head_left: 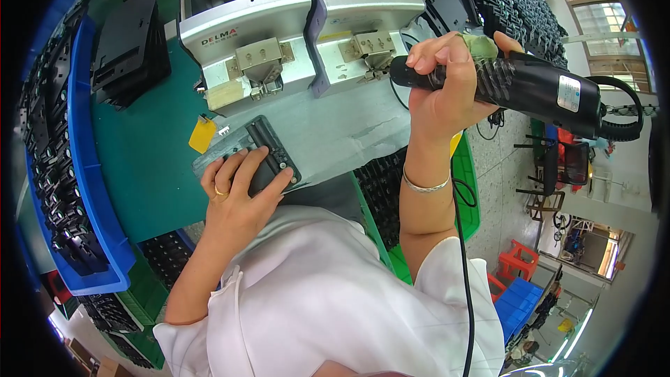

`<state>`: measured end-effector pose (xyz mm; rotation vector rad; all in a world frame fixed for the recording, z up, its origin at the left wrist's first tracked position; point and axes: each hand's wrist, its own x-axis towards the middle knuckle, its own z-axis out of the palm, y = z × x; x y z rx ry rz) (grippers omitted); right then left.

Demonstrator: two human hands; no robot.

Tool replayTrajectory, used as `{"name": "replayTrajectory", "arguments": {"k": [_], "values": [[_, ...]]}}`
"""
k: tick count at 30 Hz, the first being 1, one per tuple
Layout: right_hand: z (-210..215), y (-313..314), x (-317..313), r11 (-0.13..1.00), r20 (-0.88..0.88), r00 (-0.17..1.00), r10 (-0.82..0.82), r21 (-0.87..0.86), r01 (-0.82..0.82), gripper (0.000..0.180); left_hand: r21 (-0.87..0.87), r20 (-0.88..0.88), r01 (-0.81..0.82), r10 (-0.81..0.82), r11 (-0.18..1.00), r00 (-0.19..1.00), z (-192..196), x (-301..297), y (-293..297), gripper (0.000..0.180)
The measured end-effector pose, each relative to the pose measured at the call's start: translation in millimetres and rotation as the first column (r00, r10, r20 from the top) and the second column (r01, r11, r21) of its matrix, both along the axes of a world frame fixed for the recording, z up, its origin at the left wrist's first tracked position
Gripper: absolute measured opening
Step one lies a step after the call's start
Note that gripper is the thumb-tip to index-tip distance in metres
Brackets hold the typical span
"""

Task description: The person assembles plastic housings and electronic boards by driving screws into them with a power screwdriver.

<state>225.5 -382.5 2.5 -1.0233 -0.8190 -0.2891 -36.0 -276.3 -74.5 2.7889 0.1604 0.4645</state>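
Observation:
My right hand (447,84) is closed around a black electric screwdriver (537,91), raised near the front of the right-hand screw feeder. The tool lies nearly level, its narrow end to the left and its cable end to the right; I cannot make out a bit. A pale green wrap (480,47) shows on its body under my fingers. Down on the bench my left hand (241,199) grips a long black plastic part (264,141) seated on a grey fixture plate (206,158). Its fingers rest over the part, with the thumb along the right side.
Two silver screw feeders (244,24) stand behind the fixture. A yellow tag (202,135) lies beside it. At left are a blue bin (84,132) of black parts and stacked black panels (130,45). A green crate (471,188) and a hanging black cable (466,272) are at right.

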Motion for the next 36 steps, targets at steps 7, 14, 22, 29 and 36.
{"name": "replayTrajectory", "arguments": {"k": [7,14,22,29,36], "values": [[10.9,9.8,-1.3,0.997,-0.045,0.999,0.007,-0.078,-0.010,0.043,-0.030,-0.013,0.015,-0.015,0.999,1.000,2.1,-0.8,2.0,0.052],[7.4,10.4,2.1,0.987,-0.051,0.997,0.060,-0.145,-0.067,0.042,-0.032,0.007,-0.036,0.037,0.999,0.999,4.5,-12.5,-1.0,0.056],[14.9,-4.4,-27.0,0.983,-0.197,0.964,0.176,-0.018,-0.183,0.047,-0.096,0.114,-0.154,0.164,0.983,0.980,-9.2,-37.9,5.4,0.049],[-9.4,2.9,-114.5,0.834,-0.429,0.731,0.531,0.111,-0.541,0.047,-0.111,0.149,-0.127,0.143,0.986,0.978,-12.8,-40.8,6.5,0.038],[-44.8,21.4,-142.0,0.787,-0.295,0.796,0.529,-0.182,-0.590,0.045,-0.130,0.183,-0.144,0.167,0.981,0.969,-14.6,-42.9,3.5,0.029]]}}
